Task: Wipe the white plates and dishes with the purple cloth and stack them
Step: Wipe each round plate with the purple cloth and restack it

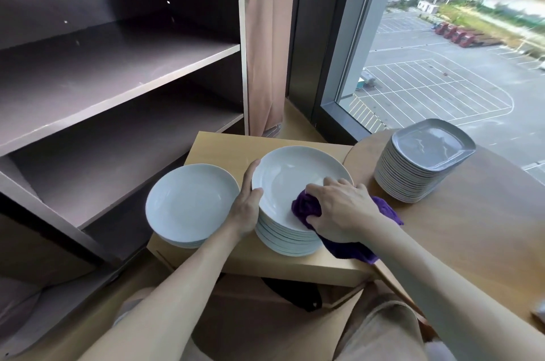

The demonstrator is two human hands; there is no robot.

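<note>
A person seated at a low rectangular light-wood table (224, 148) is wiping a round white ceramic plate (292, 175), the top one of a tall stack of round white plates (289, 238) near the table's front edge. The left hand (246, 207) is gripping the plate's left rim, thumb on top and fingers curled round the edge. The right hand (342, 207) is clenching a bunched purple cloth (305, 206) and pressing it onto the plate's near right side, while the cloth's loose tail is hanging past the stack toward the table edge.

A shorter stack of round white plates (188, 201) is sitting just beside the left hand, at the table's left corner. A stack of squarish white dishes (413, 175) is waiting on the round wooden table (486, 213) by the window (442, 80). A dark brown shelving unit (118, 65) is standing to the left.

The risks look plain. Downward, sideways rubbing from the right hand is likely loading 1 side of the tall stack, which could slide it toward the front edge or skew the plates beneath. If the left thumb is slipping on glazed ceramic, the top plate could skate off. The dangling cloth tail could snag on the lower rims. Carrying the plate left, the hand could clip the shorter stack at its corner.
</note>
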